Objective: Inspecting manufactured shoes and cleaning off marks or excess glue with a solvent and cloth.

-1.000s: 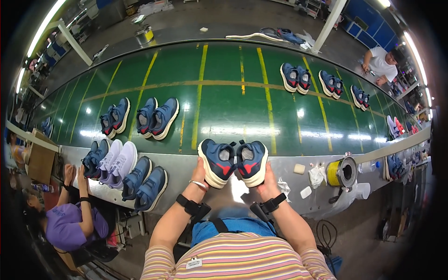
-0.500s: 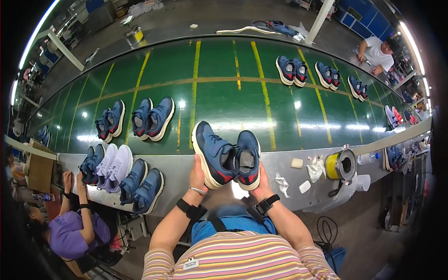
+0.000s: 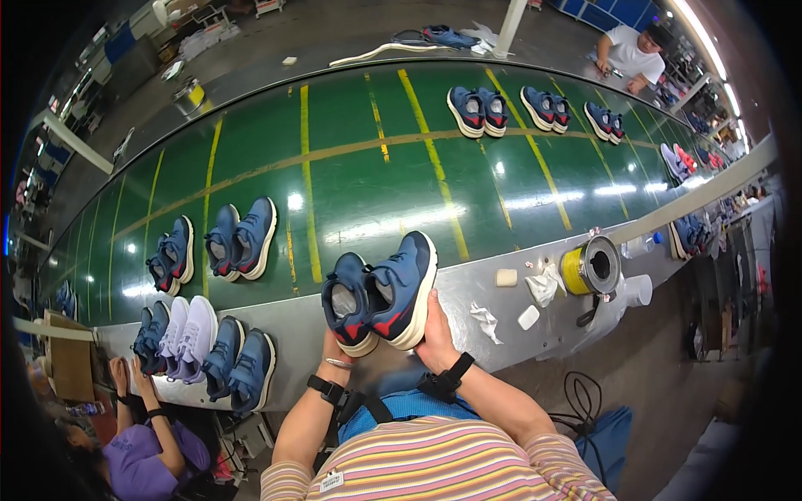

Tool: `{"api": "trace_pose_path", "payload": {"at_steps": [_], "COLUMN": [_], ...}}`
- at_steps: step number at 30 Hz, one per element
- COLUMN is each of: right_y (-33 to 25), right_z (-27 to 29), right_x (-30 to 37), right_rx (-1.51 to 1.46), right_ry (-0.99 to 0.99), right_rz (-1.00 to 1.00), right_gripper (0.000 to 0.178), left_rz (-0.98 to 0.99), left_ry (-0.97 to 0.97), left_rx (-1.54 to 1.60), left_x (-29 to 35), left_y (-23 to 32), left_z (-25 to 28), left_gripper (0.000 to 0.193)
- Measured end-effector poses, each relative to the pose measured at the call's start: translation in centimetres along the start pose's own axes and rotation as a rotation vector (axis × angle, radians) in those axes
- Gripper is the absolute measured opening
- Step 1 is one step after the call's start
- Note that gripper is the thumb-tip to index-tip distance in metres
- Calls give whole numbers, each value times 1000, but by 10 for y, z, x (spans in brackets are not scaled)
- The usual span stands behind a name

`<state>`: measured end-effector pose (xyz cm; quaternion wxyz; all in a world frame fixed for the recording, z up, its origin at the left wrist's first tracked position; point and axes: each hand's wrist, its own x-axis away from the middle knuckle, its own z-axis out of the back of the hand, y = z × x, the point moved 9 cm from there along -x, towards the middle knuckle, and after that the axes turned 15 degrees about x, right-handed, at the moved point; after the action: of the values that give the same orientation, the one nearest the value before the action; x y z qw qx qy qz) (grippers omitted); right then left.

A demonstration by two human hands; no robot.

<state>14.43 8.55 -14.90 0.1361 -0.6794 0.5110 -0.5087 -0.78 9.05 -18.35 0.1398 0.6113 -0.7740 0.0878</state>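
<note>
I hold a pair of dark blue sneakers with red heel patches and white soles above the metal ledge, toes pointing away from me. My left hand (image 3: 337, 347) grips the heel end of the left sneaker (image 3: 346, 302); most of its fingers are hidden underneath. Around the outer side and sole of the right sneaker (image 3: 404, 282) my right hand (image 3: 436, 336) is closed, its thumb showing along the edge. The right sneaker is tilted so its outer sole edge shows, and its inner side touches the left one. Pale stuffing fills both openings.
A green conveyor belt (image 3: 351, 196) with yellow lines carries several pairs of blue sneakers. Lilac sneakers (image 3: 195, 338) and blue pairs stand on the metal ledge (image 3: 468, 305) at left. At right lie a yellow can (image 3: 591, 265), crumpled tissue (image 3: 545, 285) and white blocks. Co-workers sit left and far right.
The pair has tilted the other way: earlier the left sneaker showed its outer sole edge, now the right one does. My hands moved slightly left in view, and the whole scene has rotated with my head.
</note>
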Motion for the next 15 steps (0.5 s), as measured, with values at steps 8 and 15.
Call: {"api": "trace_pose_path", "payload": {"at_steps": [8, 15], "right_y": [43, 14], "right_z": [41, 62], "right_x": [-30, -11], "right_rx": [368, 865], "right_ry": [-21, 26], "right_rz": [-119, 110], "right_gripper": [38, 28], "left_rz": [61, 112], "left_ry": [272, 274], "left_rx": [-179, -262], "left_x": [6, 16], "left_y": [8, 3], "left_z": [57, 29], "left_gripper": [47, 52]}}
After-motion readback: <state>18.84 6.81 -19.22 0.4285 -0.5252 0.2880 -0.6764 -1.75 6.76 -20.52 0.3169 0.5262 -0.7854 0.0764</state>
